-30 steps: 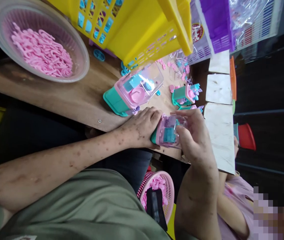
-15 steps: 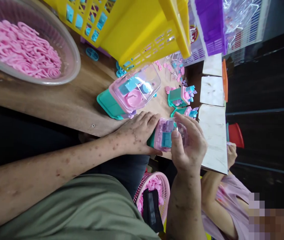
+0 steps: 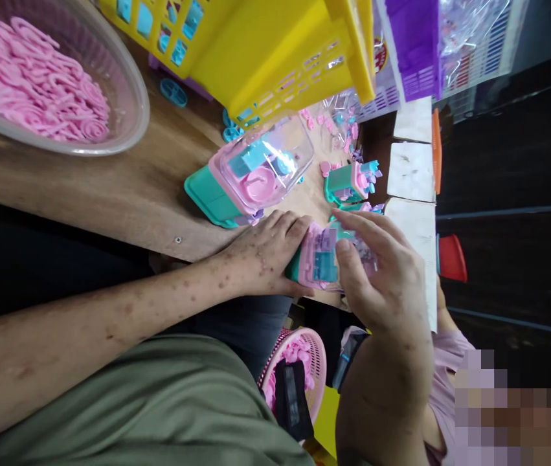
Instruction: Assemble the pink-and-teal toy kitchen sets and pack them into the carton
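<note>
Wooden counter (image 3: 153, 188) carries one slatted yellow basket (image 3: 236, 71) beyond the hands, one ribbed bowl (image 3: 127, 97) of pink strips left of them, and one clear-lidded plastic box (image 3: 231, 188) just beyond the left hand (image 3: 268, 255), which wraps a second box (image 3: 307, 255); the right hand (image 3: 392, 278), half-curled, holds its smooth clear cover (image 3: 366, 254).
</note>
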Action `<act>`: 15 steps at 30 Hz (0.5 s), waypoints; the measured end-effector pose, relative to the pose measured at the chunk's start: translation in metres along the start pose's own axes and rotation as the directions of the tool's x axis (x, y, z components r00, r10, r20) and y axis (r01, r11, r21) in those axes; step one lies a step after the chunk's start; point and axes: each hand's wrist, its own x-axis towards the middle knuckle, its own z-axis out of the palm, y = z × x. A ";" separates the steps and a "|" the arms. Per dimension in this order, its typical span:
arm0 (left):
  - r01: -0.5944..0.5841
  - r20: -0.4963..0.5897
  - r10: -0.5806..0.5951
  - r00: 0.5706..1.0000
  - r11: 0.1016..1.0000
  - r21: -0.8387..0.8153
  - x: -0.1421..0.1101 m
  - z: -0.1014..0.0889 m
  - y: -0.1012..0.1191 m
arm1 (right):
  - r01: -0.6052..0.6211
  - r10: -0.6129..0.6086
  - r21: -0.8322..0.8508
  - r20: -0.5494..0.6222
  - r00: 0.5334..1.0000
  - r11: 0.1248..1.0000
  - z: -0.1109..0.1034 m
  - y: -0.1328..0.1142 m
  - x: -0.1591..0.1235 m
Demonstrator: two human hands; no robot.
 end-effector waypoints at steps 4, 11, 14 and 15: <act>0.016 0.013 -0.015 1.000 1.000 -0.018 0.000 -0.003 0.002 | 0.025 -0.023 -0.059 0.035 0.999 0.998 0.004 -0.004 0.008; 0.028 0.025 -0.027 0.999 0.999 -0.031 0.001 -0.005 0.003 | 0.013 -0.011 -0.070 0.021 1.000 0.997 0.007 -0.003 0.010; 0.022 0.029 -0.021 0.999 0.999 -0.030 0.001 -0.004 0.003 | 0.012 -0.011 -0.068 0.017 1.000 0.998 0.008 -0.003 0.009; 0.019 0.026 -0.018 0.999 0.999 -0.030 0.001 -0.004 0.002 | 0.015 -0.014 -0.069 0.011 1.000 0.998 0.009 -0.003 0.009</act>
